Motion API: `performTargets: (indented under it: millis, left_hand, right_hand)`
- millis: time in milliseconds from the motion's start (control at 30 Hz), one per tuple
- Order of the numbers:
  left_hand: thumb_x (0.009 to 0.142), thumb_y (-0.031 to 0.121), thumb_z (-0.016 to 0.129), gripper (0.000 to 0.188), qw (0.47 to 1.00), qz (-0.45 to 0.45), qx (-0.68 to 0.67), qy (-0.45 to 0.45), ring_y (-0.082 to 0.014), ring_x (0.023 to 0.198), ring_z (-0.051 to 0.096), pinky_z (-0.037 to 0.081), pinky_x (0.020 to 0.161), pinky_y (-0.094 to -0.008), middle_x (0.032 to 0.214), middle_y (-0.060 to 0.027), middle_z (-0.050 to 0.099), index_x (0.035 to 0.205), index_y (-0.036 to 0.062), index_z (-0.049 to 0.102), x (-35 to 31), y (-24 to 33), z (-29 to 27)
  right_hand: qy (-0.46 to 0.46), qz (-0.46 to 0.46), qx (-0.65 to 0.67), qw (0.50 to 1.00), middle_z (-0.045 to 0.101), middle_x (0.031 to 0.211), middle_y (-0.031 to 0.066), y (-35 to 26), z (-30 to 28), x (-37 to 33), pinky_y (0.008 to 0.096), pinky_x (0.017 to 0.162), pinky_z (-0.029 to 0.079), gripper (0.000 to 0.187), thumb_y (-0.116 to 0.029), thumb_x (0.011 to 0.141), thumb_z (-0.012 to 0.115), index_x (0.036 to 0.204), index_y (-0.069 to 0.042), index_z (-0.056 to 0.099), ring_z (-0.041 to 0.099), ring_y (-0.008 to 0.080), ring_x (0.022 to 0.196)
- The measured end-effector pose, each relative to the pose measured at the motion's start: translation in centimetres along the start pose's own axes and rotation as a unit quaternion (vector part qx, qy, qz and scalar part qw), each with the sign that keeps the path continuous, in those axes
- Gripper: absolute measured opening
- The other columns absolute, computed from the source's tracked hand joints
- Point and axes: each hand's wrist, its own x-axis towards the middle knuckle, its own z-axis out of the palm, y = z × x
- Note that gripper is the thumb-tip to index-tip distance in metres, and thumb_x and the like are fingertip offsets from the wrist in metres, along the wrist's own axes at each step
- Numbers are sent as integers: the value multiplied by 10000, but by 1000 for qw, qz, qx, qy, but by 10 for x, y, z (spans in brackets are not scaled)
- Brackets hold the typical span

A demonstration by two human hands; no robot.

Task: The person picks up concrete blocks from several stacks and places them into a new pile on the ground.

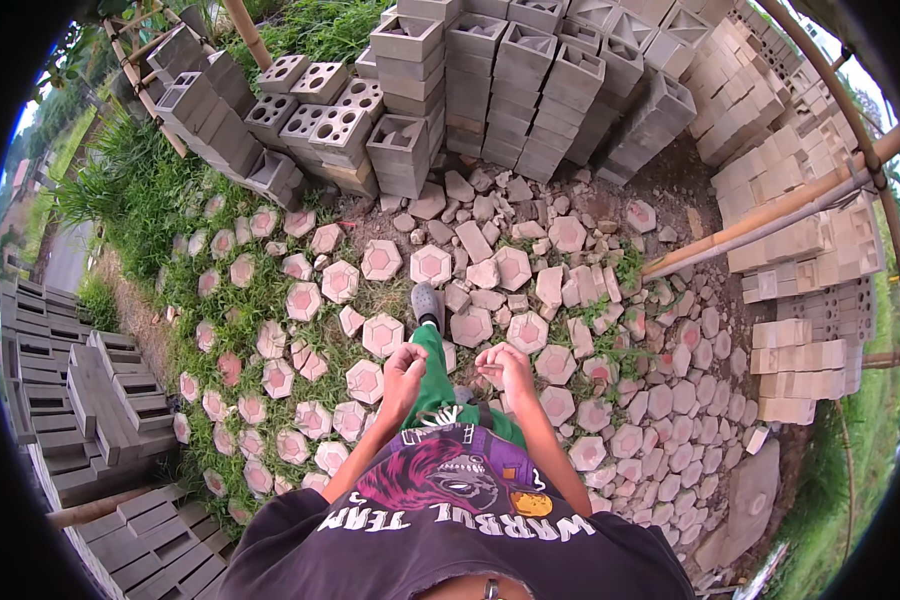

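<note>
My left hand (405, 369) is raised in front of my body, its fingers curled into a loose fist. Level with it, my right hand (506, 367) has its fingers bent in toward the palm. Neither hand shows anything in it, and neither touches anything. Between and beyond them, one leg in green trousers (433, 365) reaches forward. Its foot wears a grey clog (426, 302) and stands on hexagonal paving stones (431, 266) with reddish centres. My other foot is mostly hidden below the hands.
Stacked grey hollow blocks (406, 150) line the far side, with broken rubble (470, 195) at their foot. Paler blocks (798, 360) rise on the right near a slanting bamboo pole (770, 218). More grey blocks (110, 400) stand left. Grass (130, 205) grows between the uneven pavers.
</note>
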Motion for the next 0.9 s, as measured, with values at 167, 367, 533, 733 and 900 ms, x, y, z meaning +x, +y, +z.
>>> performTargets:
  millis: [167, 367, 533, 733, 900]
  left_hand:
    - [814, 24, 479, 85, 998, 34, 5, -44, -50, 636, 426, 342, 572, -210, 726, 43, 490, 855, 49, 550, 115, 51, 11]
    - [834, 41, 488, 64, 995, 84, -5, -45, -45, 624, 412, 328, 549, -204, 720, 44, 483, 851, 54, 548, 233, 98, -5]
    - [809, 40, 483, 77, 995, 87, -4, -39, -51, 621, 414, 335, 561, -208, 694, 39, 482, 838, 46, 554, 295, 115, -20]
    - [800, 22, 467, 101, 996, 79, -22, -17, -54, 637, 438, 355, 571, -213, 698, 29, 494, 834, 44, 559, 312, 127, -33]
    - [775, 25, 456, 107, 998, 40, -30, 27, -56, 628, 448, 355, 570, -209, 687, 20, 499, 807, 36, 557, 328, 125, -43]
  right_hand:
    - [42, -66, 34, 996, 607, 840, 124, -51, 11, 77, 334, 742, 507, 143, -129, 783, 412, 719, -42, 507, 596, 207, 834]
    - [40, -91, 30, 995, 600, 842, 117, -115, 50, 159, 353, 758, 504, 167, -175, 822, 414, 725, -62, 488, 598, 213, 823]
    - [67, -83, 21, 994, 607, 810, 77, -130, 75, 210, 317, 751, 500, 214, -218, 865, 485, 706, -75, 502, 599, 168, 806]
    - [86, -34, -46, 995, 604, 768, 68, -128, 96, 250, 307, 692, 510, 315, -283, 924, 498, 673, -94, 468, 601, 158, 766]
    - [43, 1, -75, 996, 613, 788, 71, -152, 111, 285, 316, 700, 513, 258, -249, 901, 522, 712, -75, 499, 606, 168, 773]
